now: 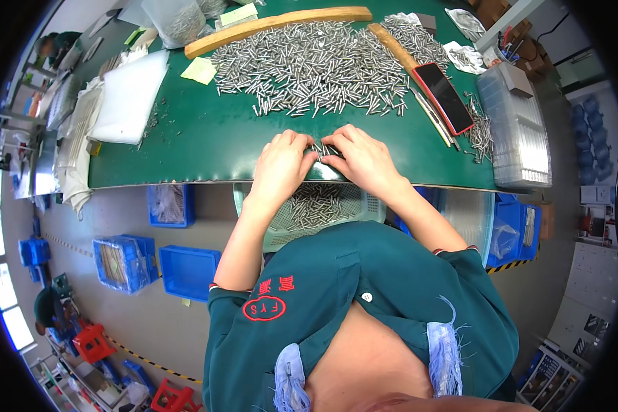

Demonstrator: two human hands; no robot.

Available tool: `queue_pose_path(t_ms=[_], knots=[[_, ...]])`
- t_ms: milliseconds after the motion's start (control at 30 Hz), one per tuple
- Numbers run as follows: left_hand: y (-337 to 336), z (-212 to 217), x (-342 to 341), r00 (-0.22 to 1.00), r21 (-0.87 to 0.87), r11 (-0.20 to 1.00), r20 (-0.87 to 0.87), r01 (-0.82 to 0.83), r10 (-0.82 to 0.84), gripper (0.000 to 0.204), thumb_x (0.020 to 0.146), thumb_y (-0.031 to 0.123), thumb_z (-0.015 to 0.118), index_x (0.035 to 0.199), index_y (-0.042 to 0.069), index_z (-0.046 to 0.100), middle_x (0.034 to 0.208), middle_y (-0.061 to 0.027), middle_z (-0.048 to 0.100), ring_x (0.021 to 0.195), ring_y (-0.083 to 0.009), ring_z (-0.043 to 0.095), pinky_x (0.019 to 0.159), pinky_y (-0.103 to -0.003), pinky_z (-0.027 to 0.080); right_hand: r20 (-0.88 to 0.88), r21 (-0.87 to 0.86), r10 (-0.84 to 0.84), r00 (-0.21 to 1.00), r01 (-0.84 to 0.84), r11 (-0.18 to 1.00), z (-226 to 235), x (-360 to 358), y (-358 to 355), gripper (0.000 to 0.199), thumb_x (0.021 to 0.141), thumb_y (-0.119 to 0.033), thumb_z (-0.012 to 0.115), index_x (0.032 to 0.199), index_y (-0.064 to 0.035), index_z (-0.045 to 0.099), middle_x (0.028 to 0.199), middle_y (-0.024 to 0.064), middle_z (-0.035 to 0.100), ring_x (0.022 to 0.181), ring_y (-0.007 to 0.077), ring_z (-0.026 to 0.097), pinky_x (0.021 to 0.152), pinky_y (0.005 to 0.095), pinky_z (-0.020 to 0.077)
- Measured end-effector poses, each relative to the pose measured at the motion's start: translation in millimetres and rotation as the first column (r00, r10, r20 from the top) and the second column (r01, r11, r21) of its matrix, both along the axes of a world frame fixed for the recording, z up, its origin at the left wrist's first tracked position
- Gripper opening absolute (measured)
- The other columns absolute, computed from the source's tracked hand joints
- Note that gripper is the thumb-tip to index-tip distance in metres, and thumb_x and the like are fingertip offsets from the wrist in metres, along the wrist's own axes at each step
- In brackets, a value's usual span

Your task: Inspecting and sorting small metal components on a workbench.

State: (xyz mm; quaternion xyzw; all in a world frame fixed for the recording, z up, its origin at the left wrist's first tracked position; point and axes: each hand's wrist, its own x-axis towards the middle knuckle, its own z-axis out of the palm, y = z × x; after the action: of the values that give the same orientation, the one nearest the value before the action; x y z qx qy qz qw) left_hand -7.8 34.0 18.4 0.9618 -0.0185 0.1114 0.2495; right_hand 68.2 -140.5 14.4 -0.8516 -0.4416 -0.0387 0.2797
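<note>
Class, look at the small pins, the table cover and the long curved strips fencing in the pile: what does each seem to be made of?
Pins: probably steel, silvery and glinting. Table cover: a smooth green mat, likely rubber or vinyl, with a soft sheen. Curved strips: apparently bare wood, pale tan and matte.

Bare green worktop point(206, 147) open left of the hands; blocked ahead by the heap of metal pins point(309, 65), rightward by phone point(445, 96) and plastic box point(518, 127).
</note>
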Motion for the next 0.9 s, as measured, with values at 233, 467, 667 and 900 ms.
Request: queue_pose_path(t_ms=[233,467,667,900], knots=[[-1.3,-1.0,-1.5,0.999,0.069,0.997,-0.010,0.042,-0.041,0.023,0.078,0.014,0.069,0.099,0.007,0.061,0.097,-0.0075,0.058,0.094,-0.0264,0.055,0.080,-0.038,0.044,-0.021,-0.045,0.064,0.998,-0.065,0.997,-0.6,3.5,-1.0,0.023,0.080,-0.021,0.068,0.101,-0.0121,0.064,0.096,0.0022,0.056,0.091,0.0208,0.059,0.073,0.0355,0.0502],[-2.4,-1.2,-6.4,0.999,0.028,0.998,0.008,0.052,-0.052,0.020,0.079,0.014,0.067,0.096,0.009,0.060,0.093,-0.0070,0.057,0.091,-0.0266,0.055,0.078,-0.038,0.041,-0.048,-0.074,0.088,0.995,-0.092,0.993,8.9,0.8,1.6,0.027,0.080,-0.022,0.068,0.105,-0.0141,0.065,0.097,0.0019,0.057,0.092,0.0205,0.060,0.073,0.0345,0.0504],[-2.4,-4.9,-12.1,0.997,0.083,0.994,0.044,0.066,-0.070,0.019,0.077,0.017,0.069,0.091,0.009,0.059,0.089,-0.0050,0.055,0.087,-0.0242,0.054,0.072,-0.038,0.040,-0.150,-0.015,0.094,0.984,-0.097,0.995,8.2,-4.2,-0.2,0.027,0.079,-0.023,0.070,0.103,-0.0129,0.064,0.096,0.0044,0.056,0.092,0.0238,0.059,0.076,0.0375,0.0495],[-2.6,-9.1,-14.1,0.996,0.058,0.998,0.083,0.026,-0.031,0.017,0.080,0.018,0.068,0.093,0.011,0.061,0.088,-0.0035,0.057,0.086,-0.0233,0.054,0.073,-0.037,0.040,-0.154,-0.049,0.084,0.984,-0.092,0.995,6.3,-3.3,-5.3,0.025,0.079,-0.022,0.069,0.101,-0.0110,0.064,0.096,0.0045,0.057,0.093,0.0248,0.059,0.077,0.0388,0.0494]])
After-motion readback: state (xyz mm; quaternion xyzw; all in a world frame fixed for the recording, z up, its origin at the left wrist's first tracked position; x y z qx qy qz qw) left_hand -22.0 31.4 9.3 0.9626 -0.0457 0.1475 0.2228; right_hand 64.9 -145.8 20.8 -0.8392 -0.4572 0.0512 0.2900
